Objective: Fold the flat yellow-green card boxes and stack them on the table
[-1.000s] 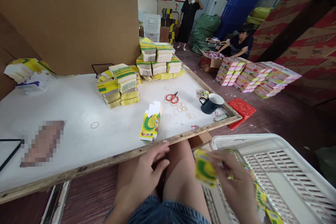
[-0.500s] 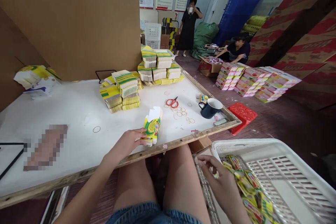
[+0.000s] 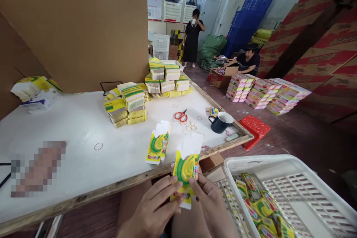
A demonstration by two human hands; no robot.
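The wooden near edge of the tabletop (image 3: 117, 152) slants from lower left to centre right, with white surface between a second carton (image 3: 156, 147) and the card stacks (image 3: 132, 98). The basket (image 3: 295, 159) bounds the lower right. At lower centre, left hand (image 3: 156, 200) and right hand (image 3: 209, 199) keep a narrow grip on the yellow-green carton (image 3: 185, 169), flaps upward, fingers curled around its lower sides.

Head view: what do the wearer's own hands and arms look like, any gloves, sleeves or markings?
The left hand and right hand are both bare, without gloves. I see no rings, watch, bracelet, cables or markings on either. No sleeves show; the upper arms are out of frame.
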